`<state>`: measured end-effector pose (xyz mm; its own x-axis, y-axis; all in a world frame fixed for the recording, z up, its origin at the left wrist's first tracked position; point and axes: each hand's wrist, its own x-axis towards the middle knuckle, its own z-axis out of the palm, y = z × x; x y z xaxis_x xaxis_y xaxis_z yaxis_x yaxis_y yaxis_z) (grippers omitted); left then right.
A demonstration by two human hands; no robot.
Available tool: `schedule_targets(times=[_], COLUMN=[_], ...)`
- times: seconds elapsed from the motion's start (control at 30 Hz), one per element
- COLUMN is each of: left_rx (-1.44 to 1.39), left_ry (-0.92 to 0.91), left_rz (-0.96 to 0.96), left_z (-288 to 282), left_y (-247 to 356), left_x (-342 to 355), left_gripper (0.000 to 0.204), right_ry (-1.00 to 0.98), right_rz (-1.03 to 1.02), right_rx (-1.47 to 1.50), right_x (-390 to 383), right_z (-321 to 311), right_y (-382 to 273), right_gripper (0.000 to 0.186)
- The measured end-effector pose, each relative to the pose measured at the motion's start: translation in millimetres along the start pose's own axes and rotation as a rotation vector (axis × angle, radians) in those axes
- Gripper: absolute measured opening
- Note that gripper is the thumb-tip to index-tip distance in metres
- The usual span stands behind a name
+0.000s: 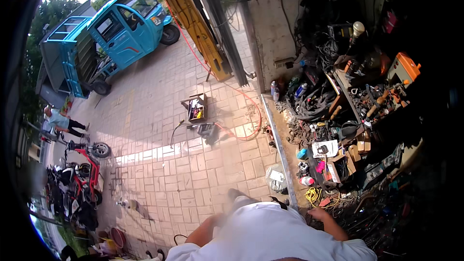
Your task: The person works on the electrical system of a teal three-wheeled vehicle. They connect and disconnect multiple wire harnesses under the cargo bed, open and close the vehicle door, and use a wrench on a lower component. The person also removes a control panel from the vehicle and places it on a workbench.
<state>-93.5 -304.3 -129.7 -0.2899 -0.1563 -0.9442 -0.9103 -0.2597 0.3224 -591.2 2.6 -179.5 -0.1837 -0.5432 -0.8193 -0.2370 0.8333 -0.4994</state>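
My right hand (317, 214) hangs at my right side, just below a coil of yellow cord (313, 195) and a small red piece (326, 202). It looks small and dim here, and I cannot make out whether its fingers are apart or closed. Of my left arm only the forearm (204, 230) shows; the hand is hidden behind my white shirt (270, 232). Ahead of me on the paving stand an open toolbox (197, 108) with coloured items and, beside it, a dark grey tool (207, 131) linked to a red hose (253, 135).
A blue three-wheeled truck (126, 36) stands far left. Red and black scooters (86, 179) and a person (60, 120) are at the left. A yellow lift post (198, 29) rises ahead. Cluttered tools, cables and boxes (340, 164) fill the right side, past a metal floor strip (280, 152).
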Motion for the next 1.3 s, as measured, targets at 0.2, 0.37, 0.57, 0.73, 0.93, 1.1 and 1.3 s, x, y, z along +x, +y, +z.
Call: schedule_targets(times=[0.2,0.37,0.57,0.73,0.93,1.1,1.3], left_rx=[-0.376,-0.467,-0.886,-1.154,-0.545,-0.167,-1.091], left_ry=[0.321,0.618,0.774,0.723,0.778,0.762,1.008], left_rz=[-0.045,0.052,0.035,-0.087,-0.020,-0.077,-0.111], left_z=[-44,-107,-188,-221,-281,-409,-590], left_y=[-80,-146,-207,-268,-320,-268,-285], left_x=[14,11,-27,-4,37,-36,-84], left_gripper=[0.033,0.041,0.026,0.019,0.025,0.030,0.035], right_ry=[0.130,-0.365,-0.061,0.031,0.005,-0.149,-0.219], right_rz=[-0.178,0.041,-0.089,-0.133,-0.171,0.106,-0.312], right_rx=[-0.225,-0.216,0.282,-0.105,-0.454,-0.423,-0.321], right_x=[9,67,89,177,244,329,465], right_z=[76,75,85,146,202,232,350], right_y=[-168,-292,-487,-529,-574,-730,-1034], right_gripper=[0.035,0.037,0.024,0.026,0.017,0.008,0.021])
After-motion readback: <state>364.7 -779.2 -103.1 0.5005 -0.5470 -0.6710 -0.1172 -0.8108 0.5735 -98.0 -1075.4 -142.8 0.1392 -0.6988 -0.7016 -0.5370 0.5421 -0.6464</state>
